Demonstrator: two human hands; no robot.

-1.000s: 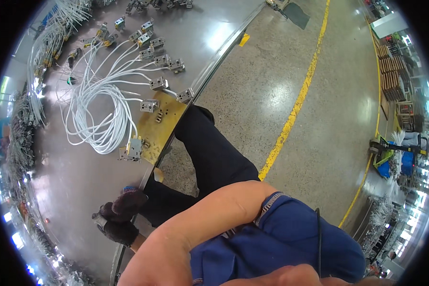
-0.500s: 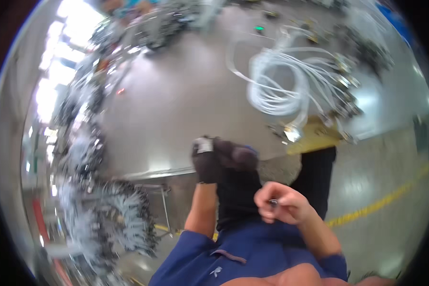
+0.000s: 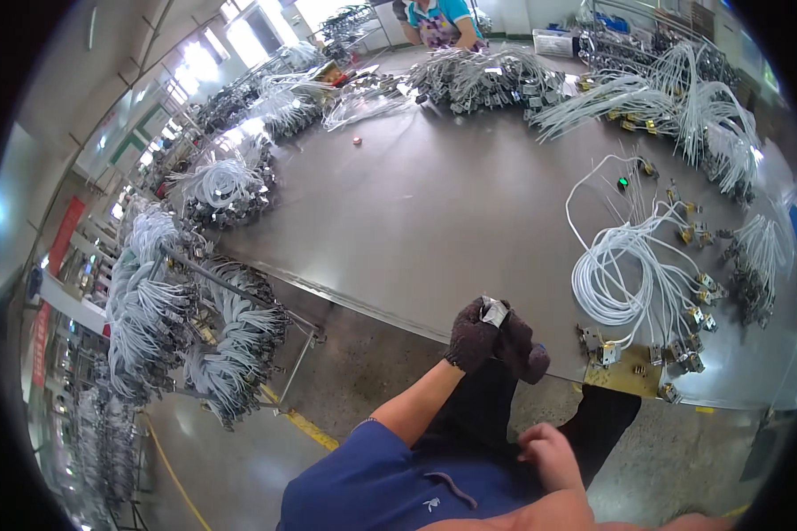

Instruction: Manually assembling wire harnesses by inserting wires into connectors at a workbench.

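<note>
Fingers of gloved left hand (image 3: 472, 336) pinch dark glove (image 3: 521, 347) at cuff.

Counted what I could: one big grey table (image 3: 434, 212), one loose coil of white cable (image 3: 624, 279) at the right of the frame, one small green thing (image 3: 622, 183) just above it, and one small pink thing (image 3: 357, 140) toward the upper middle. Two hands in view, the left hand (image 3: 471, 336) in one dark glove, the right hand (image 3: 549, 453) bare. One other person (image 3: 438, 19) stood at the top edge. The brass connectors and cable bundles were too many to count.
</note>
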